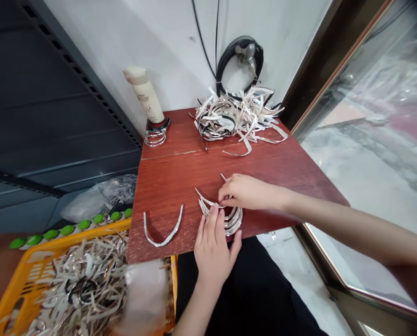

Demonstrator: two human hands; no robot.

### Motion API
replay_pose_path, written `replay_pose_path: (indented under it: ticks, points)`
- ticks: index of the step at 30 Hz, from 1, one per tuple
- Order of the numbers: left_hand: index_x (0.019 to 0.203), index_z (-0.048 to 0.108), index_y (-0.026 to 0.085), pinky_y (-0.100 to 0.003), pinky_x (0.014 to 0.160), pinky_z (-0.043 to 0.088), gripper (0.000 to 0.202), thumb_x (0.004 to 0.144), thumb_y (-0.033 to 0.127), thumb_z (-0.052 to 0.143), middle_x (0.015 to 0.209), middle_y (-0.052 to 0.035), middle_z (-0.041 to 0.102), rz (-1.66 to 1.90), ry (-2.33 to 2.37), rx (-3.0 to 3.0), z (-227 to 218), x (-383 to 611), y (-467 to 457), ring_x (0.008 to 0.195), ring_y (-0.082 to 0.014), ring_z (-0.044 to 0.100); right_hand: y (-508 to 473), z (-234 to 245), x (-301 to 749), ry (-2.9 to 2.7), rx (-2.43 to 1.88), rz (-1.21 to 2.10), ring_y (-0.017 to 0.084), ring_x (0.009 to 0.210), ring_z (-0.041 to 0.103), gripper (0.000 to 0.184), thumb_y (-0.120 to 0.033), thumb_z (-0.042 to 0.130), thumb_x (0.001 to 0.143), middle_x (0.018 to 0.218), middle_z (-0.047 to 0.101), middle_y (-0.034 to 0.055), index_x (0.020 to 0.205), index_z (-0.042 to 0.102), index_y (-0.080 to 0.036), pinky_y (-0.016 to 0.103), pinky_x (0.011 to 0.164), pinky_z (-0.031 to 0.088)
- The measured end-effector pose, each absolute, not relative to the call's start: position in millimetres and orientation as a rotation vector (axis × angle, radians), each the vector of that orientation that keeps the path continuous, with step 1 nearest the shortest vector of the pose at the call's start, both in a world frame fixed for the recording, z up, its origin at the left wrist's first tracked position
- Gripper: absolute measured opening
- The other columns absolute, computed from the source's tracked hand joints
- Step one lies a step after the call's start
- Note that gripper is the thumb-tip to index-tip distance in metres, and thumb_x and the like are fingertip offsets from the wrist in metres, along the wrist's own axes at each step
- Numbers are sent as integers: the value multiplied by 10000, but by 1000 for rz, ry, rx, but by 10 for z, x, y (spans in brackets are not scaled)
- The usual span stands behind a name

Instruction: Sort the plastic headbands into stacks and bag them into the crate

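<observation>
– Reddish-brown wood tops the table [180, 175] in the head view. Where are the hands?

– Both are near its front edge, at a nested stack of silvery U-shaped strips [233, 226], the curves facing the person.

– What is the left hand [212, 254] doing?

– It lies over the left part of the stack, 4 fingers stretched out and close together, the thumb spread away toward the right, just beside the curves. The fingertips reach almost to the other hand.

– And the right hand [241, 191]?

– It comes in from the right, palm down, its fingers bent and pinching 1 thin strip at the top of the stack; the exact grip is partly hidden.

– Anything else on the table?

– 1 single U-shaped strip [166, 240] lies apart, left of the stack. At the back left, a cream bottle [147, 95] leans above a small pile of silvery and black bands [155, 137]. At the back right sits a tangled heap of pale strips [225, 112], just below a black cable coil [224, 60] against the wall.

– Below, on the left?

– 1 orange-yellow plastic crate [29, 270] full of similar strips, beside a row of green caps [67, 229].
</observation>
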State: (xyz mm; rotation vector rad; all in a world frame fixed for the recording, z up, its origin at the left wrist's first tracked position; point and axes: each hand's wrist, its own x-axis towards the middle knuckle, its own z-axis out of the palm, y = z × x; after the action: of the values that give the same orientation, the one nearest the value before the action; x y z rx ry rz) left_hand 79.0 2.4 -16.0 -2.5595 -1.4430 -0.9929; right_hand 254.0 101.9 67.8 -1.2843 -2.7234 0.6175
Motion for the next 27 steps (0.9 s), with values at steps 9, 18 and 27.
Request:
replay_pose_path:
  ticks: [9, 18, 27]
  points:
    - [1229, 522, 92, -388, 1023, 493, 453, 882, 355, 645, 1386, -220, 565, -1031, -1497, -2543, -167, 793, 7, 1287, -279, 556, 848, 773, 2502, -2782, -1259, 597, 242, 929, 660, 66, -227, 701, 845, 890, 739, 59, 890, 736, -192, 355, 872, 433]
    - [1251, 511, 92, -401, 1032, 486, 473, 882, 357, 641, 1366, -224, 580, -1028, -1500, -2551, -169, 797, 8, 1286, -284, 558, 832, 689, 2470, -2777, -1302, 515, 209, 780, 647, 126, -129, 625, 821, 749, 715, 32, 747, 689, -207, 307, 716, 405]
    - [1398, 444, 80, -436, 1171, 313, 587, 897, 345, 597, 1381, -173, 587, -932, -1465, -2572, -173, 793, 48, 1319, -275, 524, 819, 671, 2551, -2656, -1158, 619, 206, 831, 651, 119, -147, 603, 874, 815, 729, 47, 838, 712, -180, 337, 816, 439]
